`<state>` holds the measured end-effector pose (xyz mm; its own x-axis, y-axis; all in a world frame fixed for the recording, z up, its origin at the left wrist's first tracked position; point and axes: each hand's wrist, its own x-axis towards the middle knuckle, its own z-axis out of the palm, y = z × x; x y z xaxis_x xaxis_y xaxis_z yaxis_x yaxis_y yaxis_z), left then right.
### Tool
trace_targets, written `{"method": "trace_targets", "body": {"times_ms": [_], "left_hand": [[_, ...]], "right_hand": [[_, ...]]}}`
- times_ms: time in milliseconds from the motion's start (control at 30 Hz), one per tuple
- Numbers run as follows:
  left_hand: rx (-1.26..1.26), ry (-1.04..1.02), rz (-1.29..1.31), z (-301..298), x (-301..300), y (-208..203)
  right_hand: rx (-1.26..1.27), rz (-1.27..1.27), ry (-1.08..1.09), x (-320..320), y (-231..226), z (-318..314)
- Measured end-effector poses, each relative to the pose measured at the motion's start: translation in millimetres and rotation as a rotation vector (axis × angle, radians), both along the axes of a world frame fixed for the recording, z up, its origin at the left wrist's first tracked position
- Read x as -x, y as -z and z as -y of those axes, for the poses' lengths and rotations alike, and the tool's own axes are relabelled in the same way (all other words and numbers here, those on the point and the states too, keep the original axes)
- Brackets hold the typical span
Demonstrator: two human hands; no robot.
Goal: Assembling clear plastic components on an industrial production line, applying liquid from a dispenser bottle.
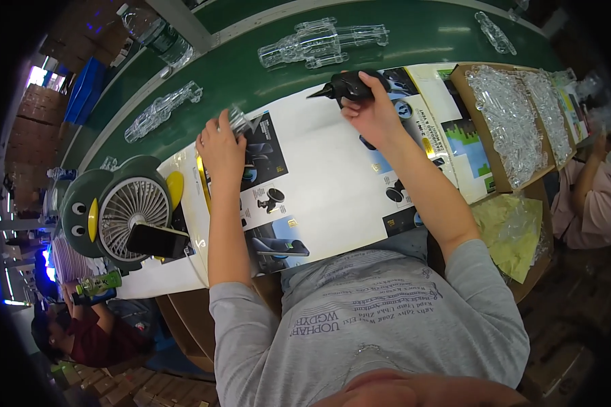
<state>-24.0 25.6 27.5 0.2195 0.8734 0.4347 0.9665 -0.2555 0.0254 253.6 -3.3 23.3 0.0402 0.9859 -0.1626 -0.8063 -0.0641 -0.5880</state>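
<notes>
My right hand (373,117) is wrapped round a black squeeze bottle (355,86) with a thin pointed nozzle, which points left above the white work sheet (319,176). To its left, my left hand (223,154) has its fingers closed on a small clear plastic part (238,121) at the far edge of the sheet. The part's lower end is hidden by the fingers. Beyond my hands, on the green bench, lie a large clear plastic assembly (322,45), a slimmer one (161,112) at the left and another (495,33) at the far right.
An open cardboard box (478,125) full of clear plastic pieces stands at the right, above yellow wrapping (512,234). A penguin-shaped fan (130,210) with a phone (157,241) before it stands at the left. A water bottle (157,35) lies behind. Other people sit at both sides.
</notes>
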Motion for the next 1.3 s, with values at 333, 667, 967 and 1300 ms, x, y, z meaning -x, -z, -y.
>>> {"method": "trace_targets", "body": {"times_ms": [333,667,967,1300], "left_hand": [[0.287,0.277,0.863,45,-31,-19],[0.482,0.517,1.227,50,-28,-6],[0.438,0.339,1.283,52,-34,-14],[0.469,0.450,1.273,51,-27,-7]], "right_hand": [[0.110,0.046,-0.033,9,-19,16],[0.151,0.301,0.146,22,-29,26],[-0.059,0.398,0.083,29,-29,37],[-0.088,0.486,0.169,29,-22,51]]}}
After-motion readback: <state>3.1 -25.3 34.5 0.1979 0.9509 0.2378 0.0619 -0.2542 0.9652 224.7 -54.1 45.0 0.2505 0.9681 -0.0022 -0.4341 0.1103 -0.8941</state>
